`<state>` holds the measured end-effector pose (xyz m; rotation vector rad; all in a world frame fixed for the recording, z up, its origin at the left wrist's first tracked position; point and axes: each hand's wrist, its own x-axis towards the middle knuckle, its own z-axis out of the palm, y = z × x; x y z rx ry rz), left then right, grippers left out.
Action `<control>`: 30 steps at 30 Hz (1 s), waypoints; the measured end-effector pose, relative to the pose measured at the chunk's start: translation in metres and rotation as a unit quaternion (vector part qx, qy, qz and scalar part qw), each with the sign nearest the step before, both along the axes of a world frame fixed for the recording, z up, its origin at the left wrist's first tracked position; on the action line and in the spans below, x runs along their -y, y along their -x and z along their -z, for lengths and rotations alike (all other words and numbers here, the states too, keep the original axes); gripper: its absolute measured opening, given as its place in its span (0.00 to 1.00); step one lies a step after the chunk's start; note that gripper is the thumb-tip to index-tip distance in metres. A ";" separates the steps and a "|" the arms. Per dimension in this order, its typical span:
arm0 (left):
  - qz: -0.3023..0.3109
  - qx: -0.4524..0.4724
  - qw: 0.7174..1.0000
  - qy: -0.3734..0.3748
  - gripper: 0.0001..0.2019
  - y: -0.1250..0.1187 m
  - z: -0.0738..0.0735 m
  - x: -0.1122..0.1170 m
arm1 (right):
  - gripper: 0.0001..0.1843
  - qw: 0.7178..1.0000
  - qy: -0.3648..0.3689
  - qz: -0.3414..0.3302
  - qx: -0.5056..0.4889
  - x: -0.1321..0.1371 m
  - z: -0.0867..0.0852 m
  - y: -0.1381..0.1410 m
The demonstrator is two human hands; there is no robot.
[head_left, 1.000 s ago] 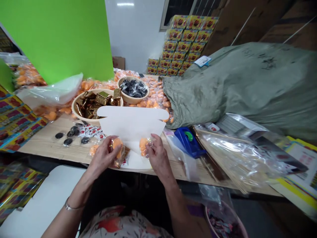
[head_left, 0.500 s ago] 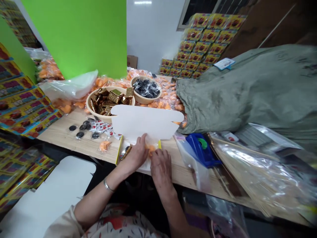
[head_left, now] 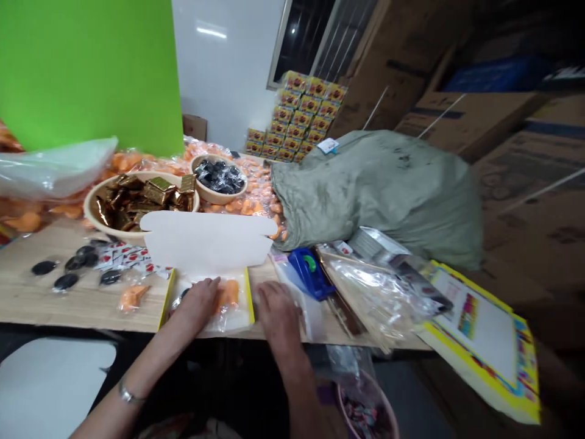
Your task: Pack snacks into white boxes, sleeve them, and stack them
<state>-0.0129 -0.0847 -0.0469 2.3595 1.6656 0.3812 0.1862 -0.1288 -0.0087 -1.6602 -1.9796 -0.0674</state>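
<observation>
An open white cardboard box [head_left: 247, 314] with yellow side edges lies at the table's front edge, its lid [head_left: 205, 241] raised at the back. Inside are orange plastic pieces [head_left: 227, 294] in clear wrap and a dark item, partly covered by my hand. My left hand [head_left: 198, 302] rests over the box contents with fingers stretched out, touching beside the orange pieces. Just right of the box, my right hand [head_left: 278, 314] lies palm down by clear plastic bags [head_left: 311, 317], fingers slightly apart; nothing shows in it.
Behind the lid stand a bowl of gold-wrapped pieces [head_left: 98, 222] and a bowl of black wrapped pieces [head_left: 214, 196]. Black discs [head_left: 66, 281] and an orange piece [head_left: 132, 297] lie left. A blue tape dispenser [head_left: 308, 274] and a large grey-green sack [head_left: 379, 189] are right.
My right hand has left the box and moved right, onto the table beside it. My left hand stays over the contents. The view has turned to the right.
</observation>
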 end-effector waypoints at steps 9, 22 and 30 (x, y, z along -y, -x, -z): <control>-0.200 0.092 0.955 -0.200 0.14 0.134 -0.038 0.010 | 0.08 0.987 -0.117 -0.092 -0.061 0.026 -0.017 -0.016; -0.135 0.115 0.983 -0.053 0.16 0.172 0.003 0.007 | 0.12 0.952 -0.118 -0.282 -0.037 0.009 0.018 0.025; -0.211 0.219 0.945 -0.123 0.13 0.130 -0.034 0.048 | 0.12 0.960 -0.089 -0.248 -0.091 0.010 0.021 0.041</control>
